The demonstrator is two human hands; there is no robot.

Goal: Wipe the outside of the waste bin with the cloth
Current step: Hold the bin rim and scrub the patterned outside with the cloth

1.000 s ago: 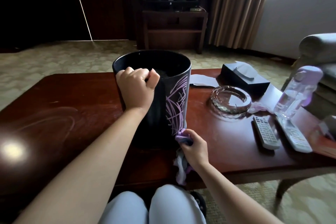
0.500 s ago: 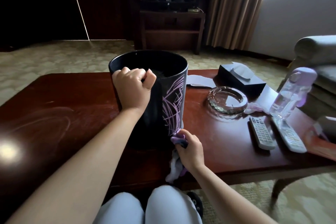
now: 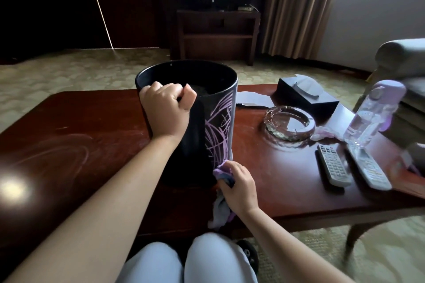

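Table of dark red wood across the scene, glossy, with a bright glare patch at the near left. Waste bin upright near the middle of it, black, round, open at the top, purple scribbled lines on its right side. Tissue box, dark, at the far right, a pale sheet on top. Water bottle to the right, clear with a lilac cap, tilted. Glass ashtray between bin and bottle, round and faceted. Two remotes side by side at the near right, pale grey, lengthwise toward the near edge. Left hand clenched over the near rim of the bin, fingers curled inside, thumb on the outside wall. Right hand low at the bin's near right base, fingers wrapped round a bunched cloth, purple and grey, pressed against the bottom of the purple pattern; loose end of the cloth hanging past the near table edge. Pale-trousered knees at the near edge, below the table.
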